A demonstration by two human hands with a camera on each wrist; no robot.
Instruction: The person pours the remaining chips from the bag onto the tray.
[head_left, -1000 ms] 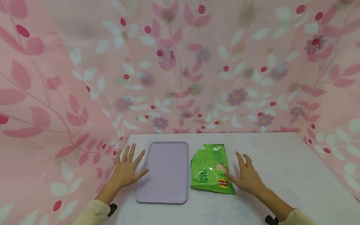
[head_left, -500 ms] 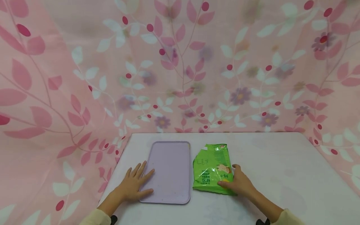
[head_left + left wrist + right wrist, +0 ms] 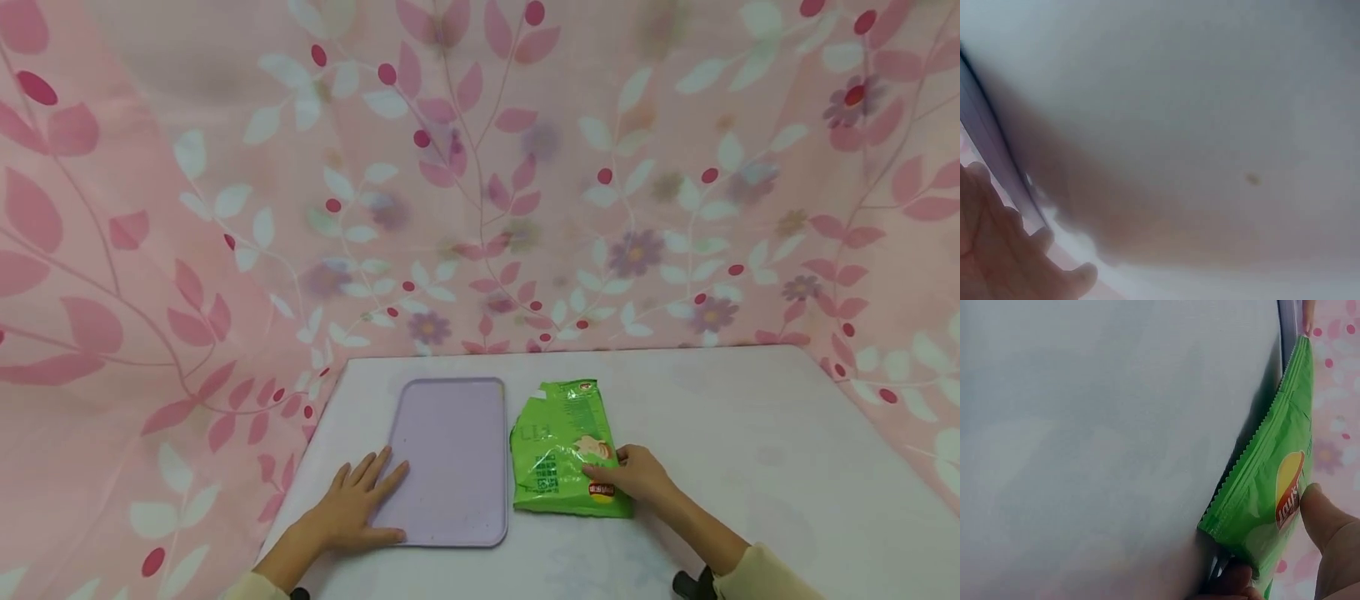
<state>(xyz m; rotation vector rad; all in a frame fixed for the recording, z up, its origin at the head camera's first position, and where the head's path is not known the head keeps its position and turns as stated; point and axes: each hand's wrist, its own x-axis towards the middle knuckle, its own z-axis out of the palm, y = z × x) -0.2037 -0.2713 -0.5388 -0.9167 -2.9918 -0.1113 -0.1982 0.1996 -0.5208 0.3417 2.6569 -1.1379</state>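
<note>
A green chip bag [image 3: 558, 442] lies on the white table, close to the right side of a lilac tray [image 3: 457, 450]. My right hand [image 3: 637, 479] pinches the bag's right edge, thumb on top and fingers at the edge and beneath. In the right wrist view the thumb presses beside the logo of the bag [image 3: 1272, 481], and its crimped end stands slightly off the table. My left hand [image 3: 356, 504] lies with spread, straight fingers over the tray's left edge. From the left wrist view, I cannot tell whether the left hand [image 3: 1004, 244] touches the tray firmly.
The white table [image 3: 720, 433] extends to the right of the bag and in front of the tray. Pink floral cloth [image 3: 525, 208] hangs behind the table and along both sides. A few tiny specks dot the tray.
My right hand has moved left and down onto the bag and now pinches its right edge. My left hand has come down and right onto the tray's left edge.
</note>
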